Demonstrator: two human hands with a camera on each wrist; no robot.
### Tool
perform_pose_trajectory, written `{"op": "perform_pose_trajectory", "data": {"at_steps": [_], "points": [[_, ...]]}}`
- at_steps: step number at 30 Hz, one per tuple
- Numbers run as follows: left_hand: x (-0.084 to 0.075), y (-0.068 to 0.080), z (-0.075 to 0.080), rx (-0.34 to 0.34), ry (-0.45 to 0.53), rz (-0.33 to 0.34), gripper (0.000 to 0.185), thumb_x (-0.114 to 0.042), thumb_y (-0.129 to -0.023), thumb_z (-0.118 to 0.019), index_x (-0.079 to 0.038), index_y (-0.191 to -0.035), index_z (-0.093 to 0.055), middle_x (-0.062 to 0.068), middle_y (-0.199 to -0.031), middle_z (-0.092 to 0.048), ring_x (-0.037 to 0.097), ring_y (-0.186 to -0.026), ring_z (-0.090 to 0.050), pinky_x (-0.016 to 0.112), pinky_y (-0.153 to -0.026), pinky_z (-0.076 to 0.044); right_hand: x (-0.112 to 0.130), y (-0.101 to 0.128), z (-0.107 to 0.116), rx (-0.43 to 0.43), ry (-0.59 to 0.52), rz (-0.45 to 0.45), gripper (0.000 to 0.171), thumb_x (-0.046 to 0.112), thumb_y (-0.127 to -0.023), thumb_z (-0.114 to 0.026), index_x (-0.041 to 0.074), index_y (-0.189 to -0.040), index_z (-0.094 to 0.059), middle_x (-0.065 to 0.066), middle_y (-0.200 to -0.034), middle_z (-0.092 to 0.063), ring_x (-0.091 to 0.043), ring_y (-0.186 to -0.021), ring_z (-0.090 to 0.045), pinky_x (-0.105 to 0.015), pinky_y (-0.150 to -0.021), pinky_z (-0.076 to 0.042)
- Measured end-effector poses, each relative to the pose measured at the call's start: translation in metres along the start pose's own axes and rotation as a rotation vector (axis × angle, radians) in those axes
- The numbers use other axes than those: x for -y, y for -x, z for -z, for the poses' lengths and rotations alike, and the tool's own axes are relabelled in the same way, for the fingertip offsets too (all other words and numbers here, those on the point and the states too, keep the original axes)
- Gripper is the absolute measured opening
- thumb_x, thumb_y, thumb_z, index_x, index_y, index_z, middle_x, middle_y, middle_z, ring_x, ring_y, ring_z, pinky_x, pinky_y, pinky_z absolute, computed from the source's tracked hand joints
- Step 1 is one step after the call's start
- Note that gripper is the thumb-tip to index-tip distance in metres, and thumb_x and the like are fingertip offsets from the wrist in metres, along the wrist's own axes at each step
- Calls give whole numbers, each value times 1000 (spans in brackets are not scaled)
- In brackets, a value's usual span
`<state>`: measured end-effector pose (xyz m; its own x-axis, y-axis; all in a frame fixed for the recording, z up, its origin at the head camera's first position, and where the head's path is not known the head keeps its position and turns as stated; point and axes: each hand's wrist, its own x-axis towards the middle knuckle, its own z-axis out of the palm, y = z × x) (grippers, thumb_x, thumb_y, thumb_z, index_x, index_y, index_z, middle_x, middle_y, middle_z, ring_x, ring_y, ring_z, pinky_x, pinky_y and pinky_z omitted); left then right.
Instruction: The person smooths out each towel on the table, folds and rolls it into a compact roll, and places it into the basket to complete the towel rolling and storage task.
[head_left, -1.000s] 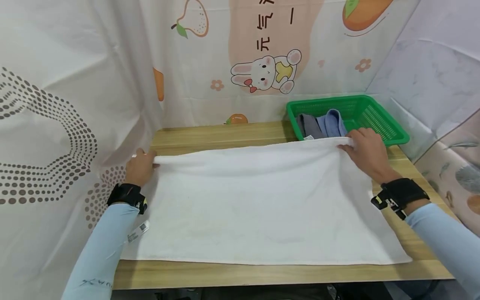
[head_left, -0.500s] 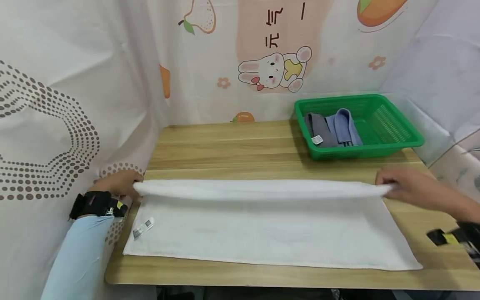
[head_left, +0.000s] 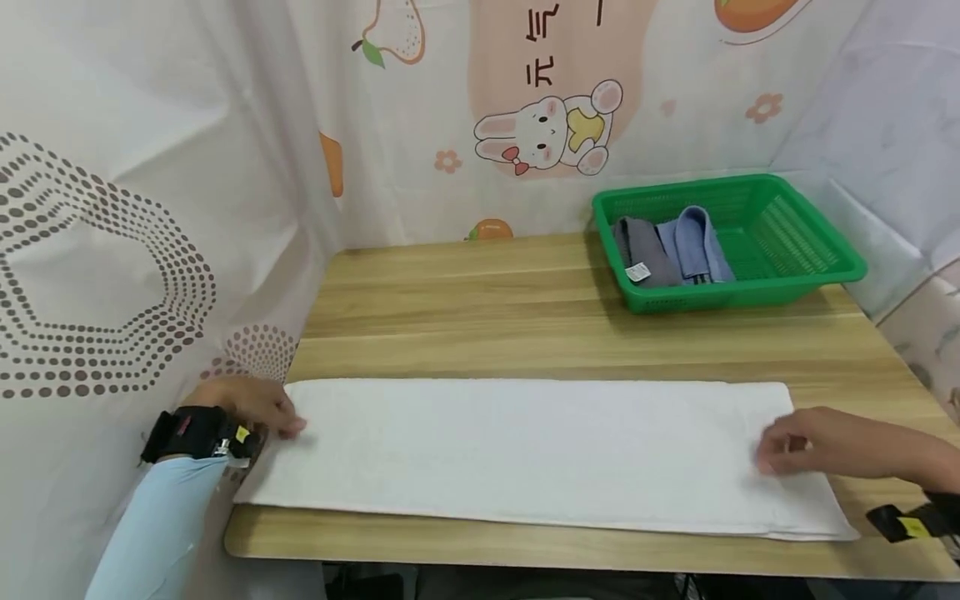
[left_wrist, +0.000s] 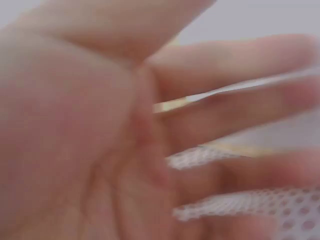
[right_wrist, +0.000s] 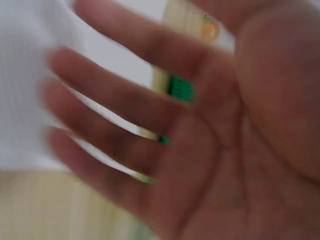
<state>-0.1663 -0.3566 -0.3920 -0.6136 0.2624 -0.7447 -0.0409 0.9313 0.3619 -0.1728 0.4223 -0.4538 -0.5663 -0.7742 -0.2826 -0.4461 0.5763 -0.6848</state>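
Towel [head_left: 525, 450] now folded flat between both hands.

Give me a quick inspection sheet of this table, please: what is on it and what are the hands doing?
Surface: wooden table, bare wood behind the towel.
Job's things: white towel lying flat as a long folded strip along the near edge.
Clutter: green basket at the far right, holding a grey cloth and a blue cloth.
Hands: left hand at the towel's left end, right hand over its right end; both with fingers spread, gripping nothing.
Cables: nothing seen.
Surroundings: cartoon-printed curtain behind.
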Motion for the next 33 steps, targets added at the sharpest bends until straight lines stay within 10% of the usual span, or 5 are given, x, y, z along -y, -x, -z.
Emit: {"op": "perform_pose_trajectory", "data": {"at_steps": [5, 13, 22, 33], "points": [[2, -26, -18, -223, 112, 88, 40, -31, -92, -79, -1, -107, -57, 9, -72, -58, 18, -56, -52, 30, -51, -43, 2, -20, -12, -253, 284, -167, 28, 25, -90, -80, 9, -111, -71, 6, -92, -56, -2, -79, -48, -28, -65, -46], [14, -58, -21, -369, -37, 61, 87, -41, -87, -83, 3, -142, -32, 12, -72, -61, 23, -59, -56, 36, -54, -47, -3, -39, -7, -294, 455, -267, 51, 16, -85, -82, -17, -117, -62, -32, -107, -60, -46, -99, -60, -55, -83, -53], [22, -79, -8, -606, -178, 54, 80, -49, -84, -84, 8, -134, -54, 41, -123, -51, 43, -98, -59, 55, -79, -53, -17, -60, 12, -366, 567, -241, 54, 13, -85, -80, -24, -118, -57, -41, -110, -56, -55, -108, -52, -61, -92, -47], [9, -68, 11, -561, -110, -22, 50, -28, -96, -76, 10, -121, -53, 19, -96, -66, 28, -75, -59, 42, -67, -50, -8, -67, 16, -368, 512, -260, 47, 9, -86, -78, -18, -121, -61, -36, -109, -60, -55, -107, -55, -62, -90, -48]]}}
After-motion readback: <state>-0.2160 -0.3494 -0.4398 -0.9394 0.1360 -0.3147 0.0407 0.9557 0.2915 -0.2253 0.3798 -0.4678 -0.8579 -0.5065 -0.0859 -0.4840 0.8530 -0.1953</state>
